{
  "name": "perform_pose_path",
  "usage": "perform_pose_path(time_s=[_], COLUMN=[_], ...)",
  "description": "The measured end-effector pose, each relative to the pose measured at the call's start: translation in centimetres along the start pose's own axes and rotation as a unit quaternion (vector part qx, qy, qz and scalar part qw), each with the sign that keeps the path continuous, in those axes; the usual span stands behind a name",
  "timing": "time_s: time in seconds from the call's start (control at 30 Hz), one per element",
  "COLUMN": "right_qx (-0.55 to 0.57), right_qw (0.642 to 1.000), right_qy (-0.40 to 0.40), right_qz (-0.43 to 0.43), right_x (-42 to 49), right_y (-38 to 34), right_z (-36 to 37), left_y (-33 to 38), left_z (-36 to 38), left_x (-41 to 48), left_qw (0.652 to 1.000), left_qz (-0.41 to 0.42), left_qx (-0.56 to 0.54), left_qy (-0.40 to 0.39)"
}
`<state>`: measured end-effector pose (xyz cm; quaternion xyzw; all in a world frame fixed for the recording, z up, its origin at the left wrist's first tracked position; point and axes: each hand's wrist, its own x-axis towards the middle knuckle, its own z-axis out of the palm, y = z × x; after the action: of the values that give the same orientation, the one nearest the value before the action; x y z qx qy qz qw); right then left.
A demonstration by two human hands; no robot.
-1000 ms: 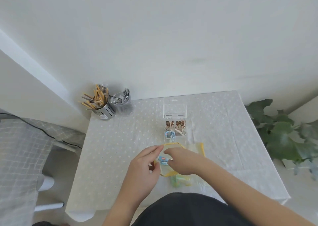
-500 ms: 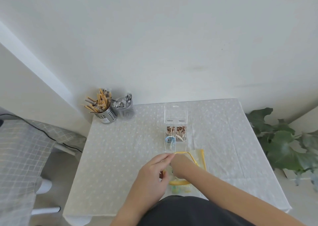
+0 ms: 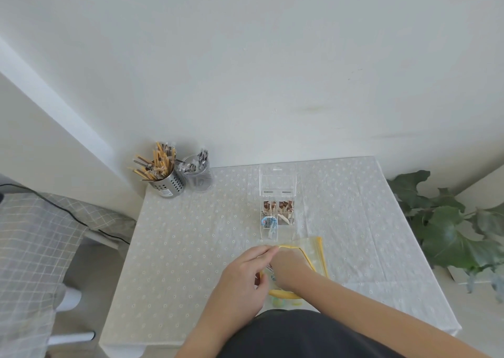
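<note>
packet sorting, partway through
box (image 3: 277, 183) at centre holds some packets (image 3: 268, 222); left hand (image 3: 242, 276) pinches the pouch (image 3: 319, 251) rim, right hand (image 3: 287, 266) reaches inside, its fingers hidden; likely more to move.

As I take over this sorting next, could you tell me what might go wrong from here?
1. The left hand only pinches the pouch rim; if it slips, the mouth may close on the right hand.
2. The clear box stands open just beyond the pouch; a hasty withdrawal could knock it and spill its sachets.
</note>
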<state>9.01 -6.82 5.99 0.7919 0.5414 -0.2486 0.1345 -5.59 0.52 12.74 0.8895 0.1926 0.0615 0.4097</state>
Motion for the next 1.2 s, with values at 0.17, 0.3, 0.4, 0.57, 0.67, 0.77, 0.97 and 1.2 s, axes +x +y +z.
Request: perform_pose_path(time_s=[0.17, 0.3, 0.4, 0.57, 0.67, 0.77, 0.97, 1.2], right_qx=[-0.002, 0.006, -0.006, -0.023, -0.016, 0.006, 0.108, 0.400], right_qw=[1.000, 1.000, 1.000, 0.999, 0.999, 0.999, 0.993, 0.901], right_qy=[-0.013, -0.015, -0.008, -0.003, -0.011, -0.029, 0.036, 0.168], right_qz=[0.013, -0.001, -0.015, -0.038, -0.033, -0.033, -0.029, 0.022], right_x=[-0.2, -0.4, -0.5, -0.7, -0.6, -0.9, -2.3, -4.9], right_y=[-0.1, -0.3, -0.4, -0.8, -1.2, -2.0, -2.7, -0.3], right_z=[-0.1, -0.1, -0.1, -0.5, -0.8, -2.0, -4.4, -8.2], left_y=[-0.1, 0.1, 0.2, 0.0, -0.2, -0.6, -1.4, -2.8], left_z=[0.1, 0.0, -0.2, -0.2, -0.2, -0.3, -0.6, -1.8], left_x=[0.0, -0.2, -0.4, -0.7, -0.8, -1.1, -1.1, -1.6], left_qw=[1.000, 1.000, 1.000, 1.000, 0.999, 0.998, 0.993, 0.976], left_qz=[-0.001, -0.001, -0.002, -0.025, -0.040, -0.065, -0.104, -0.186], left_qx=[0.008, 0.006, 0.002, 0.004, 0.008, 0.015, 0.029, 0.030], left_qy=[-0.004, -0.005, -0.005, -0.005, 0.000, 0.020, 0.051, 0.110])
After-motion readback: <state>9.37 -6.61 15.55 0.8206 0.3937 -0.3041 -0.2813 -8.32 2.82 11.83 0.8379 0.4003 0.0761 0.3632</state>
